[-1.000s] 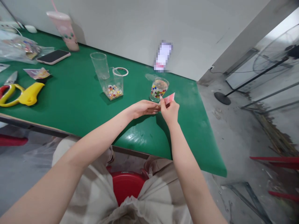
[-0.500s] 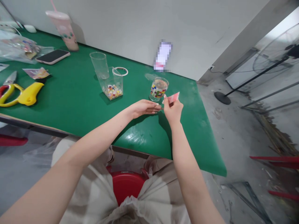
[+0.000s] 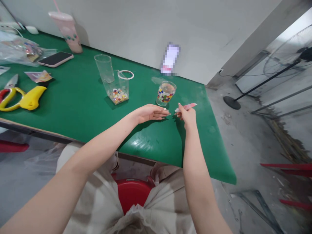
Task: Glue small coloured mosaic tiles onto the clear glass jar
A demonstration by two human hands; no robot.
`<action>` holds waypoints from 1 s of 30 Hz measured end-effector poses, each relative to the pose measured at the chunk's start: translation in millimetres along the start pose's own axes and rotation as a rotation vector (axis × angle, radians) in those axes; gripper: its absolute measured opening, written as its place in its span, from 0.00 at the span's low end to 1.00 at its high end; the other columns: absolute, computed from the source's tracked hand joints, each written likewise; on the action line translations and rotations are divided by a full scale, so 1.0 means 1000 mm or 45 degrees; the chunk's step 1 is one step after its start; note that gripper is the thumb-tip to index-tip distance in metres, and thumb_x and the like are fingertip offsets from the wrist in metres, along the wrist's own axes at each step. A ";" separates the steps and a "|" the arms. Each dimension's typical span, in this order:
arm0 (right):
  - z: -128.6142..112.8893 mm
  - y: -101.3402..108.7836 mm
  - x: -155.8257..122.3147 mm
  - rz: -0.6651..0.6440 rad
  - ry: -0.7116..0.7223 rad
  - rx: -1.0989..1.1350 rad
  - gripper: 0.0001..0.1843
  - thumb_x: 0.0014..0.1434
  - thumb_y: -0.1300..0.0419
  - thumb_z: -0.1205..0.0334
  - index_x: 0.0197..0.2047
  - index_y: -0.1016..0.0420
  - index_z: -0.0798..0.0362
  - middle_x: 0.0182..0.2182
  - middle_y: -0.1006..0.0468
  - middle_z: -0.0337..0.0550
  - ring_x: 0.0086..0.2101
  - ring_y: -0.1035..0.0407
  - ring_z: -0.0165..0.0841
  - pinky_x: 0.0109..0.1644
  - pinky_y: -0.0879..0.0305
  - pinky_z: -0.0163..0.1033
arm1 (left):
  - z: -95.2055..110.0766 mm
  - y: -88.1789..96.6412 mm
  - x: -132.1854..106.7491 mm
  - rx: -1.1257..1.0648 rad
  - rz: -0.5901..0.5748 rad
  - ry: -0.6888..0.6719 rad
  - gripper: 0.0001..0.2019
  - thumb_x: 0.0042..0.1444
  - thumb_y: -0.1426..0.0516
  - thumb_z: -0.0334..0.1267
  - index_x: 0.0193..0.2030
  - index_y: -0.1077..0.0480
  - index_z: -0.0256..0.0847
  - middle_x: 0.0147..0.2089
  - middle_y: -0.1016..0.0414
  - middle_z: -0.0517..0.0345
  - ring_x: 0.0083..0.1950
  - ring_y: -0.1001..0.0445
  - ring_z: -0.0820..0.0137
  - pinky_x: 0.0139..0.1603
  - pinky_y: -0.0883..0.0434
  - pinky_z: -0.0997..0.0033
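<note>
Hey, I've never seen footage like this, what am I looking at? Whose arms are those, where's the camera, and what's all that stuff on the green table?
No machine here: these are a person's own two bare arms, seen from a camera worn on the head that looks forward and down. That is why they reach in from the bottom edge. The person sits at a green table. The right hand pinches a small pink slip between its fingertips. The left hand is open, fingers stretched out beside it, apparently holding nothing. Just behind the hands stands a glass covered in small coloured squares. Farther left are a clear tub with coloured bits in the bottom, an empty clear cup, a thin ring, a phone, yellow-handled cutters and a pink tumbler by the wall.
</note>
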State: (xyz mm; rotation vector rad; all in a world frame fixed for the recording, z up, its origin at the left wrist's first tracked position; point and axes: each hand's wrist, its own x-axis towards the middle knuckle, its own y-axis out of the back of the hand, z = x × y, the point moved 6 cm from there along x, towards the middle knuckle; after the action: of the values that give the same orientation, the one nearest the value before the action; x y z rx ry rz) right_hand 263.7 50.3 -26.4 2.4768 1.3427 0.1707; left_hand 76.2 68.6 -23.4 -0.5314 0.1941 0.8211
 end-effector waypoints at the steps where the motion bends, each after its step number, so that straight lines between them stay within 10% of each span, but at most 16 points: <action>1: 0.000 -0.002 -0.001 -0.021 -0.024 -0.004 0.13 0.52 0.36 0.54 0.27 0.32 0.55 0.13 0.28 0.37 0.14 0.34 0.28 0.15 0.44 0.29 | 0.001 0.000 -0.001 -0.001 0.004 0.003 0.08 0.57 0.43 0.31 0.41 0.23 0.34 0.51 0.22 0.44 0.51 0.23 0.64 0.57 0.31 0.63; 11: 0.003 -0.017 0.001 -0.179 -0.021 -0.133 0.55 0.48 0.32 0.58 0.67 0.61 0.67 0.13 0.28 0.32 0.15 0.31 0.33 0.18 0.36 0.32 | 0.033 0.049 -0.010 0.013 0.151 -0.160 0.09 0.53 0.40 0.32 0.41 0.23 0.36 0.53 0.23 0.45 0.55 0.25 0.62 0.57 0.30 0.65; 20: 0.000 0.000 0.002 -0.066 0.061 -0.487 0.47 0.47 0.32 0.50 0.63 0.44 0.65 0.17 0.26 0.37 0.19 0.30 0.35 0.34 0.28 0.43 | 0.030 0.062 -0.005 -0.027 0.224 -0.124 0.09 0.54 0.41 0.32 0.41 0.23 0.35 0.55 0.24 0.47 0.57 0.27 0.64 0.60 0.31 0.65; 26: -0.018 0.025 0.007 0.177 0.349 -0.313 0.24 0.53 0.40 0.44 0.44 0.26 0.55 0.22 0.23 0.43 0.28 0.26 0.37 0.43 0.29 0.48 | 0.030 0.075 -0.007 -0.135 0.464 -0.111 0.06 0.54 0.43 0.28 0.35 0.24 0.32 0.51 0.22 0.43 0.56 0.27 0.62 0.60 0.31 0.65; 30: -0.035 0.020 0.016 -0.099 0.579 0.074 0.27 0.46 0.33 0.48 0.47 0.28 0.53 0.38 0.19 0.48 0.42 0.24 0.40 0.52 0.31 0.50 | 0.028 0.075 -0.006 -0.231 0.516 -0.130 0.06 0.53 0.44 0.26 0.34 0.25 0.31 0.49 0.22 0.41 0.57 0.27 0.62 0.60 0.32 0.65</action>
State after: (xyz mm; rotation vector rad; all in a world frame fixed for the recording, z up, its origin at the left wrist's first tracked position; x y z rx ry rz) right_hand 279.4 61.7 12.8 2.5219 1.6319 0.7216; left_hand 15.8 121.1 -25.0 -0.6289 0.1350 1.2664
